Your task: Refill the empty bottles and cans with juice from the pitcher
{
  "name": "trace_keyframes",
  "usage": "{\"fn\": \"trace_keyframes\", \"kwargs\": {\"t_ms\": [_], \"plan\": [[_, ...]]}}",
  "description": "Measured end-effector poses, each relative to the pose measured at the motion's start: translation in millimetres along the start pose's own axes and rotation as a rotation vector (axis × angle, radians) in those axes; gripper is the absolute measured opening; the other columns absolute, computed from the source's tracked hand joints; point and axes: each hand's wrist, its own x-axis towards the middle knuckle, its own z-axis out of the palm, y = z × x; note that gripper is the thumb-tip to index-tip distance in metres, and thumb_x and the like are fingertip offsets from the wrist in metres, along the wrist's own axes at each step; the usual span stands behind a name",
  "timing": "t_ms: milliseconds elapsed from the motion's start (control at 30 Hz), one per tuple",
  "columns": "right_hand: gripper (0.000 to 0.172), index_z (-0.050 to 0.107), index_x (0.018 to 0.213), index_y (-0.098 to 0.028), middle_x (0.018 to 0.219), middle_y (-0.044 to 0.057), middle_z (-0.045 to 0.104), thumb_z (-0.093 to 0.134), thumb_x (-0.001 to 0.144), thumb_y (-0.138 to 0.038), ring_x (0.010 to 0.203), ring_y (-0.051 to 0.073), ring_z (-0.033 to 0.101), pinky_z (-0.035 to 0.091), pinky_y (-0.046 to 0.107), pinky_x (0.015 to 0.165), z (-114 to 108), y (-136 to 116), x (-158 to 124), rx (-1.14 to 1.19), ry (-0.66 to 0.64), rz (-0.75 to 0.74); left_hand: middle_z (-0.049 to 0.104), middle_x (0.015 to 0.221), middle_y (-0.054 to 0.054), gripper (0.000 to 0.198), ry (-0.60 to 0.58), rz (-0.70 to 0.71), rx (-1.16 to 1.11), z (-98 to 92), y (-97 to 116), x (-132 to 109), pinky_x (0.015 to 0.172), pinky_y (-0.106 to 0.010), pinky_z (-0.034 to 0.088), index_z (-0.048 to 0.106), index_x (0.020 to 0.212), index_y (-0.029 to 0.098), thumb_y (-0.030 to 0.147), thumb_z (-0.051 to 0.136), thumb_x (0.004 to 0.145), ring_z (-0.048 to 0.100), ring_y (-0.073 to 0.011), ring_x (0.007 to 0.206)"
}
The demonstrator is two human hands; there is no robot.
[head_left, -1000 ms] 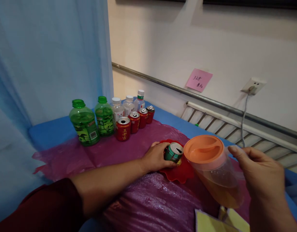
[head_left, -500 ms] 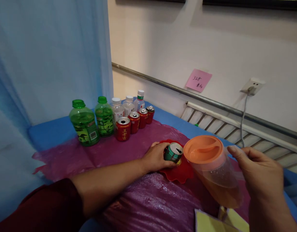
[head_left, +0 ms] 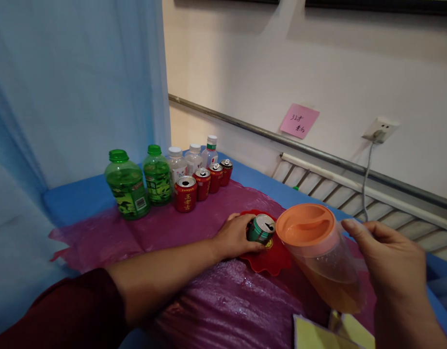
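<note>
My left grip clasps the green can, its opening just left of the orange-lidded pitcher, held tipped toward it in my right grip.

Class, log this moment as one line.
left hand: holding green drink can | right hand: holding tilted orange-lidded pitcher beside can | red scalloped mat: beneath can

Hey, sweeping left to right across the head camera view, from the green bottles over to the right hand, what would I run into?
Nearer green bottle → farther green bottle → front red can → left hand → green can → orange-lidded pitcher → right hand.
</note>
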Motion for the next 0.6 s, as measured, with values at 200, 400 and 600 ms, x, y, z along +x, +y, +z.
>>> {"fn": "trace_keyframes", "kwargs": {"t_ms": [200, 400, 600], "plan": [[0.048, 0.06, 0.059, -0.021, 0.057, -0.005, 0.041, 0.081, 0.061, -0.064, 0.056, 0.011, 0.036, 0.028, 0.026, 0.05, 0.1, -0.1, -0.5, 0.01, 0.005, -0.019, 0.073, 0.126, -0.004, 0.071, -0.005, 0.01, -0.003, -0.1, -1.0, 0.3, 0.107, -0.044, 0.04, 0.062, 0.128, 0.025, 0.055, 0.086, 0.068, 0.065, -0.0317, 0.116], [0.048, 0.061, 0.06, -0.021, 0.056, -0.006, 0.041, 0.08, 0.062, -0.065, 0.056, 0.011, 0.035, 0.028, 0.027, 0.051, 0.0, 1.7, 0.5, -0.007, 0.005, -0.022, 0.073, 0.124, -0.004, 0.07, -0.011, -0.001, -0.003, -0.8, 0.3, 0.1, 0.106, -0.044, 0.04, 0.063, 0.127, 0.025, 0.054, 0.086, 0.067, 0.065, -0.0311, 0.115], [0.047, 0.064, 0.063, -0.02, 0.057, -0.005, 0.044, 0.081, 0.062, -0.065, 0.057, 0.011, 0.038, 0.029, 0.026, 0.05, -0.1, 3.8, 1.7, -0.017, 0.005, -0.019, 0.073, 0.126, -0.004, 0.071, -0.01, 0.003, -0.01, -1.9, 2.4, 0.3, 0.106, -0.044, 0.04, 0.063, 0.127, 0.026, 0.055, 0.086, 0.067, 0.065, -0.0318, 0.115]]}}
